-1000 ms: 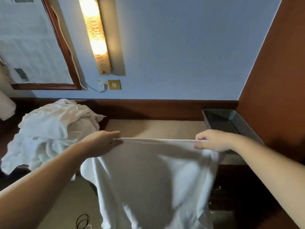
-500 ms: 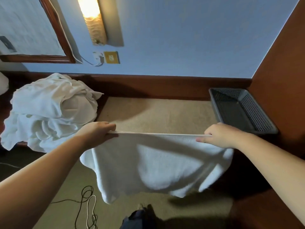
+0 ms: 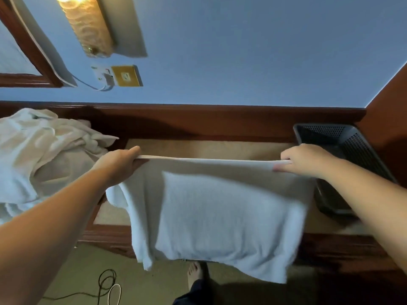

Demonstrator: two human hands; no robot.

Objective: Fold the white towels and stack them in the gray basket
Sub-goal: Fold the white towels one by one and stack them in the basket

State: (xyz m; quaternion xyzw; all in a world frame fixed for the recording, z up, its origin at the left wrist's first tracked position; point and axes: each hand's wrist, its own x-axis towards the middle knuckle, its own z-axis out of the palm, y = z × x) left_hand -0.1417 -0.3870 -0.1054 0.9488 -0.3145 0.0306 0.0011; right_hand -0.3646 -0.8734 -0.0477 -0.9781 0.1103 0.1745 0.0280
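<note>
Your left hand [image 3: 120,165] and right hand [image 3: 305,160] each pinch a top corner of the white towel [image 3: 220,212], stretched taut mid-frame and hanging over the desk [image 3: 220,148] front edge. Gray basket [image 3: 343,146] sits at right, partly behind your right hand. Pile of white towels [image 3: 41,155] at left. Cable [image 3: 105,285] on floor, lower left.

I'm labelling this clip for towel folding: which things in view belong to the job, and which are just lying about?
Job: held towel, gripped by left hand and right hand; unfolded towel pile; gray basket.
Lying about: wall lamp, wall socket, floor cables.
</note>
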